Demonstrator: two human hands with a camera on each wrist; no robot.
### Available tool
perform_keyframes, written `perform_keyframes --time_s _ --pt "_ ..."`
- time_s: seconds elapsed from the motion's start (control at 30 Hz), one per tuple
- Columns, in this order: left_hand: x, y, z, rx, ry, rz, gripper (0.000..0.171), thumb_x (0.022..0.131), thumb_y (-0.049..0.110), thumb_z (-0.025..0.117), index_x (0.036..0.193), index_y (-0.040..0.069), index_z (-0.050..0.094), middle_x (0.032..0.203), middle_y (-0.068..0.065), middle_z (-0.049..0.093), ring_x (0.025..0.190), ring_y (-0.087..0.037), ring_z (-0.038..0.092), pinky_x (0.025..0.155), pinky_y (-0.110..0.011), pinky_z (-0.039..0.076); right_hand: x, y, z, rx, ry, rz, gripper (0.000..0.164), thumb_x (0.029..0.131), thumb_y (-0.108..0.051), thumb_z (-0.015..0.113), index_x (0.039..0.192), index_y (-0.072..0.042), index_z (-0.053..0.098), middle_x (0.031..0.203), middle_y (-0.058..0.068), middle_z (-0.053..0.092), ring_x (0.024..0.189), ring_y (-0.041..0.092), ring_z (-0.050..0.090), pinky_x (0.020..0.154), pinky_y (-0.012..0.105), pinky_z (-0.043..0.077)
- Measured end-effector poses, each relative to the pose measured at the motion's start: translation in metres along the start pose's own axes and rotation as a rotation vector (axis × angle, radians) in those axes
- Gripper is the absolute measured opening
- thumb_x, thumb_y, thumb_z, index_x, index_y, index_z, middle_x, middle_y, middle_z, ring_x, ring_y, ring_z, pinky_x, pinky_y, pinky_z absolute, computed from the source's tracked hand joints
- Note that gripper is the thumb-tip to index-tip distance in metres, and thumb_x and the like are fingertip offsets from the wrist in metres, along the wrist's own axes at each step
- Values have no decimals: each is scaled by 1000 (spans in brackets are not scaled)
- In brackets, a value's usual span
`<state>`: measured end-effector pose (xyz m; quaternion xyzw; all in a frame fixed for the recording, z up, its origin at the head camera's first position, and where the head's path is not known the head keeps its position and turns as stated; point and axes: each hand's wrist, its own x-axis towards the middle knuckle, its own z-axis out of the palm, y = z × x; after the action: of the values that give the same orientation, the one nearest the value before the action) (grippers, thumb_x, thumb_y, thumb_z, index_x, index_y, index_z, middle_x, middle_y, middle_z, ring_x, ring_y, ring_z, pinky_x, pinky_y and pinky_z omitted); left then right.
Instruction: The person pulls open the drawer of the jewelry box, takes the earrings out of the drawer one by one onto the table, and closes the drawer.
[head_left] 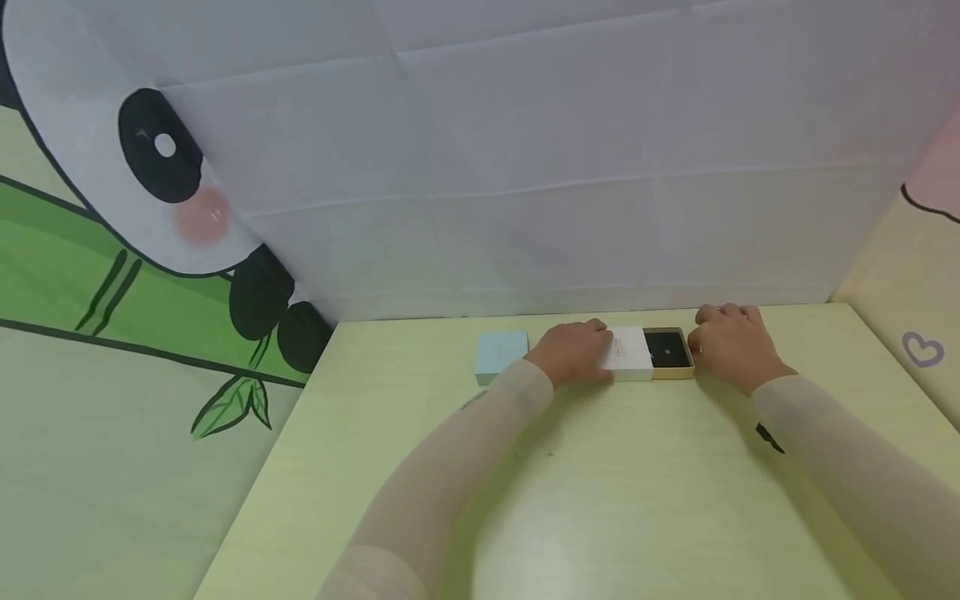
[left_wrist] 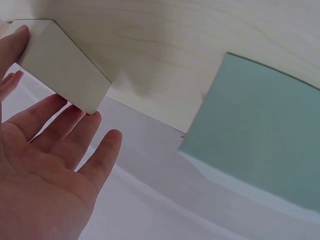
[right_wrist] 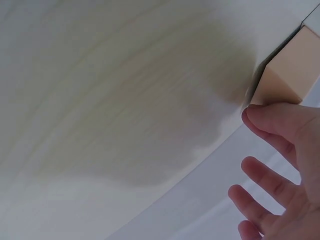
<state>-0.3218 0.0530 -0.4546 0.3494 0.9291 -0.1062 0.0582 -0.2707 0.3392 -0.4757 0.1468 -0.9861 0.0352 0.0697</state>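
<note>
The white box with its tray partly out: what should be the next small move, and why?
Probably the right hand should draw the tan tray slightly farther right while the left hand steadies the white sleeve. The tray is only partly out, the left hand holds the sleeve, and the right thumb and finger are at the tray's outer end.

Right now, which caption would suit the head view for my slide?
Left hand gripping a white sleeve, right hand at its protruding tray, light blue box alongside.
</note>
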Motion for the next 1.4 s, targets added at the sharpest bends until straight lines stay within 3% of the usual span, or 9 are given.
perform_keyframes --time_s 0.23,0.6,0.73,1.07,1.4 --pt "0 -1 -1 2 -5 4 71 112 65 75 167 22 62 174 5 62 147 -15 73 127 -34 60 -2 9 2 -19 10 3 11 99 -9 83 100 -14 93 130 23 76 124 56 67 108 76 47" --pt "-2 -1 -1 2 9 17 70 112 63 76 166 20 64 173 4 64 145 -15 74 126 -34 61 -4 4 -5 -15 -33 36 10 98 -11 85 101 -15 93 122 21 76 124 57 66 111 78 46" --pt "-3 1 -2 -3 5 14 71 112 63 76 166 19 64 174 3 63 146 -15 74 126 -35 61 -7 5 -15 -14 -49 55 10 99 -12 85 104 -15 94 118 21 76 125 61 66 110 81 45" --pt "-2 0 -5 0 -4 1 69 113 62 75 167 20 63 174 4 63 145 -15 73 126 -34 61 8 -7 -44 54 -32 55 13 95 -16 91 107 -15 94 133 22 77 141 65 58 119 85 37" --pt "-2 1 -5 2 -11 4 70 113 62 75 168 20 62 175 4 62 147 -15 73 126 -34 61 20 -24 -33 24 -74 6 5 97 -13 87 97 -16 92 128 19 78 137 60 60 121 82 38"
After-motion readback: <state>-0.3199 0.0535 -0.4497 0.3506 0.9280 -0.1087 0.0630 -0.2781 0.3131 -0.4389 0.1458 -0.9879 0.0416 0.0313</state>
